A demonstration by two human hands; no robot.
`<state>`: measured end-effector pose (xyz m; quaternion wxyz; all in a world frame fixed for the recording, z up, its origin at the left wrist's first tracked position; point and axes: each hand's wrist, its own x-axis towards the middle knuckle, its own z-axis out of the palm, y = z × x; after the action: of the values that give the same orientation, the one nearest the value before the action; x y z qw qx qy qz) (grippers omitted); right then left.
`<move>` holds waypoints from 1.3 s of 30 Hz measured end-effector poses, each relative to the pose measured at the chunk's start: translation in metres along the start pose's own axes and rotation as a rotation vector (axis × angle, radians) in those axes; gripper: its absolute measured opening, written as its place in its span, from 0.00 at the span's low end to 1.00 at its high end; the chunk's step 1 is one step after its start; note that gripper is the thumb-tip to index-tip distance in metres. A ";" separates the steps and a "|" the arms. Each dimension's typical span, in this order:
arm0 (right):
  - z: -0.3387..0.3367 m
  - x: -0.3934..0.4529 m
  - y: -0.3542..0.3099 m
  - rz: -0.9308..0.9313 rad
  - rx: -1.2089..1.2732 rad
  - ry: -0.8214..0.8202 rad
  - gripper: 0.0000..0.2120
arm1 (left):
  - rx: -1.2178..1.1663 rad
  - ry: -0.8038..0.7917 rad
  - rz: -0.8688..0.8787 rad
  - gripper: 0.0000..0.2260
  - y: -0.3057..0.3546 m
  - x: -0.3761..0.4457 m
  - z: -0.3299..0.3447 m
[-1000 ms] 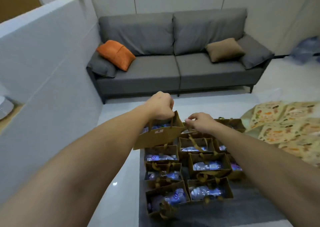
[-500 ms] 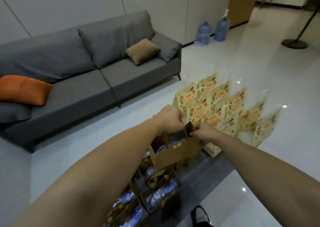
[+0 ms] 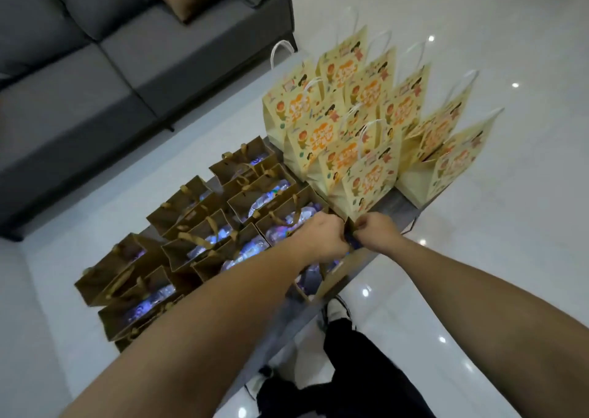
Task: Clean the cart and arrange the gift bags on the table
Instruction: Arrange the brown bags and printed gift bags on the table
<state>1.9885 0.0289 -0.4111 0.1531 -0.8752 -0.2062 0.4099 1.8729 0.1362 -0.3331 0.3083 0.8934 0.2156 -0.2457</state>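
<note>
The sofa (image 3: 134,66) sits far left. Beside it on the grey table (image 3: 398,207), brown bags (image 3: 191,223) stand open-topped in tight rows, likely to save room. The left hand (image 3: 322,236) and right hand (image 3: 374,228) each pinch the top of one brown bag (image 3: 334,277) at the near edge, probably to steady it while it is set in line. Yellow bags (image 3: 366,124) stand clustered to the right

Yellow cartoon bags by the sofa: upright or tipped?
Upright: the yellow cartoon bags stand in rows on the table, handles up.
</note>
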 end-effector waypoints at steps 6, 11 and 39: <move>0.029 0.042 0.010 -0.067 0.015 0.030 0.11 | -0.082 -0.087 -0.127 0.14 -0.027 0.016 0.063; 0.051 0.071 -0.012 -0.274 -0.072 0.012 0.17 | -0.111 0.012 -0.166 0.17 -0.042 0.023 0.084; 0.086 0.175 -0.129 -0.756 -0.561 0.218 0.21 | -0.336 0.377 -0.584 0.15 -0.143 0.048 0.082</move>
<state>1.9923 0.2341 -0.5221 0.0702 -0.7843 -0.5953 0.1598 1.8087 0.1966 -0.4804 0.3227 0.7609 0.5509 -0.1159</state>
